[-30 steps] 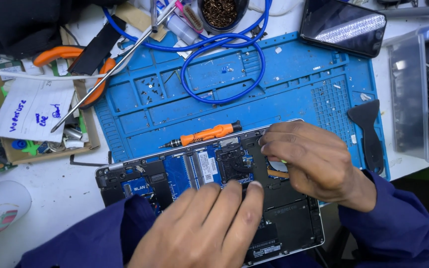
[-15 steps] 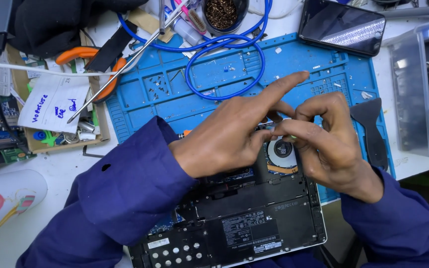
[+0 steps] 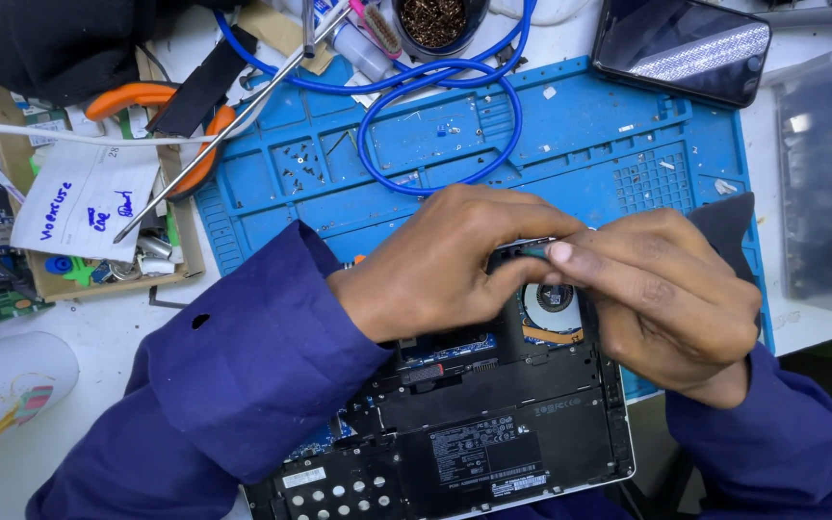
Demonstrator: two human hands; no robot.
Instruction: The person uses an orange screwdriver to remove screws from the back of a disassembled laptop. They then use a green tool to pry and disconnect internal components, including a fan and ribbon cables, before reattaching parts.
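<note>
Step in hand: fine work at the far edge of the opened laptop [image 3: 493,453], close to the round cooling fan [image 3: 551,300]; most likely loosening or freeing a small part there.
Left hand [image 3: 455,255]: reaching across from the left, fingers curled and pressed together on the laptop's far edge; holding something very small or only steadying, cannot tell which.
Right hand [image 3: 662,289]: fingers closed in a pinch on a thin dark tool [image 3: 533,252], tip pointing left toward the left fingers.
Thin dark tool: only a short piece visible between the fingertips; kind of tool not clear.
Opened laptop: lying bottom-up, cover off, near half over the table edge, far half on the blue work mat [image 3: 589,144]; black battery part nearest to the camera, blue board strip [image 3: 445,349] just under the left wrist.
Cooling fan: uncovered, just below the meeting fingertips, partly hidden by the right fingers.
Around: blue cable loop [image 3: 435,125] on the mat beyond the hands, black phone [image 3: 681,48] at the far right, orange-handled pliers [image 3: 151,96] and a long metal rod [image 3: 233,116] at the far left, handwritten paper note [image 3: 84,197] on a cardboard tray.
Next move calls for: a very steady pinch, small force only, tool tip kept exactly on the part; a slip could touch the fan or the board.
</note>
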